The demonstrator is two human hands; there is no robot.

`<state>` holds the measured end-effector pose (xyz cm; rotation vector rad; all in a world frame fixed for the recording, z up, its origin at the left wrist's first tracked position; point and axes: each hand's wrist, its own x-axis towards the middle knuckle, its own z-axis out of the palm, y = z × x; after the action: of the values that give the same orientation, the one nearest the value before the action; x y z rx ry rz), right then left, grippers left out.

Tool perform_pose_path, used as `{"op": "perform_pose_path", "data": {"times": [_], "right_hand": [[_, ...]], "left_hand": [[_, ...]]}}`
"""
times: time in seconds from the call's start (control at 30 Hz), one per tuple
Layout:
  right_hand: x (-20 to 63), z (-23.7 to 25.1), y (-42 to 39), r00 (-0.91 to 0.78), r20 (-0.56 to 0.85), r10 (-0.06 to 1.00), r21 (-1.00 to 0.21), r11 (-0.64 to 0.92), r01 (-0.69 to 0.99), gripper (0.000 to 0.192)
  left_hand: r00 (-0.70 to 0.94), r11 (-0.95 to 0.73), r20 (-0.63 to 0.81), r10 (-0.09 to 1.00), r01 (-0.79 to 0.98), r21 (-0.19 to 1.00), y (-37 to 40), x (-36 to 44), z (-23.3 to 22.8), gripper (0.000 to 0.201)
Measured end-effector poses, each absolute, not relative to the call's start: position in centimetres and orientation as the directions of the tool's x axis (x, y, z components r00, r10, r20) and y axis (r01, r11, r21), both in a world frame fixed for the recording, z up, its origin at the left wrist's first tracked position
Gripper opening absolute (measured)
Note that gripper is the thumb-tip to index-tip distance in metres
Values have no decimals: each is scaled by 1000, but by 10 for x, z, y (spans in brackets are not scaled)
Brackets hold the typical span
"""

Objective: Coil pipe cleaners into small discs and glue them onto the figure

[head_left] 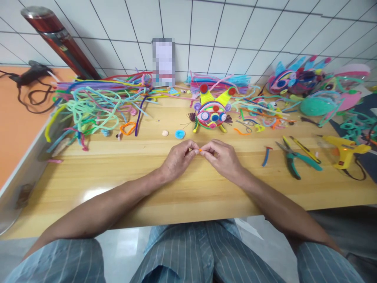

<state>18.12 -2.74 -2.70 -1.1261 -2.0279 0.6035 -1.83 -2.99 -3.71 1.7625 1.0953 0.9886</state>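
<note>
My left hand (pixel 180 158) and my right hand (pixel 221 158) meet above the middle of the wooden table, thumbs and forefingers pinched. Between the fingertips shows a small bit of orange pipe cleaner (pixel 200 149); the fingers hide most of it. Just beyond stands a colourful craft figure (pixel 212 114) with yellow horns tipped in red and rings for eyes. A blue coiled disc (pixel 180 134) and a small pale disc (pixel 165 133) lie on the table beyond my left hand.
Loose pipe cleaners (pixel 91 108) pile up at the left. To the right lie a blue strip with a red end (pixel 266 156), green-handled pliers (pixel 294 161), a yellow cutter (pixel 306 149) and a yellow glue gun (pixel 343 150). More craft figures (pixel 319 102) stand at the back right.
</note>
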Motion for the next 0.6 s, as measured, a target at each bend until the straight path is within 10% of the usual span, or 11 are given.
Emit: {"op": "perform_pose_path", "data": {"times": [0.33, 0.6], "right_hand": [[175, -31, -29, -233, 14, 972, -989, 48, 140, 36], [183, -27, -25, -264, 181, 947, -879, 277, 389, 14]], "left_hand": [[252, 88, -43, 967, -168, 982, -35, -7, -53, 35], [269, -162, 129, 954, 104, 981, -29, -15, -41, 24]]}}
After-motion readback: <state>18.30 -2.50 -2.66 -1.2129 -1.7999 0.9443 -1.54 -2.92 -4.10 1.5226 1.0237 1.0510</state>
